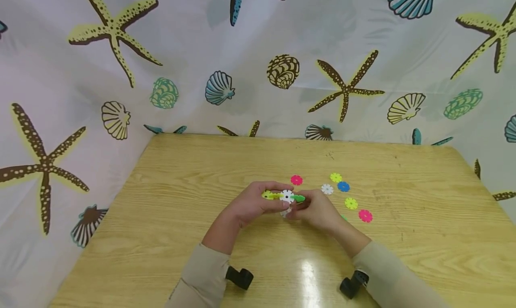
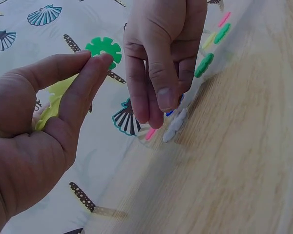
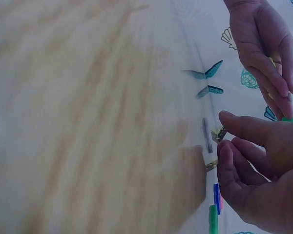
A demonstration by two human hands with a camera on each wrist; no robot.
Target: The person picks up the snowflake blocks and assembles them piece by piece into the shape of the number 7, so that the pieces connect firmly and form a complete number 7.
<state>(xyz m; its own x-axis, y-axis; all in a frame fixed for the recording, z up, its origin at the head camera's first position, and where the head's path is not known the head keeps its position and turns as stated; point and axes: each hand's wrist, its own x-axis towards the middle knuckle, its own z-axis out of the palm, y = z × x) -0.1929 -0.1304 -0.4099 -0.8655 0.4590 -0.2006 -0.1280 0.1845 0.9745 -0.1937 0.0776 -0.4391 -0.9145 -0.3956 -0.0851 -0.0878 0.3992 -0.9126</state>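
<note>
Between its thumb and fingers my left hand (image 1: 251, 205) pinches a joined row of notched plastic discs. From left to right in the head view, the row shows yellow discs (image 1: 267, 194), a white disc (image 1: 287, 196) and a green disc (image 1: 299, 198). My right hand (image 1: 320, 211) is close beside the green end, its fingers loosely bent. In the left wrist view those fingers point down with nothing visible in them, near a loose white disc (image 2: 175, 126) on the table. The left palm and fingers partly hide the yellow discs.
Loose notched discs lie beyond and right of the hands on the wooden table (image 1: 181, 187): pink (image 1: 296, 180), white (image 1: 327, 189), blue (image 1: 343, 186), yellow (image 1: 351, 203) and another pink disc (image 1: 365, 215). A shell-patterned cloth (image 1: 258, 106) hangs behind the table.
</note>
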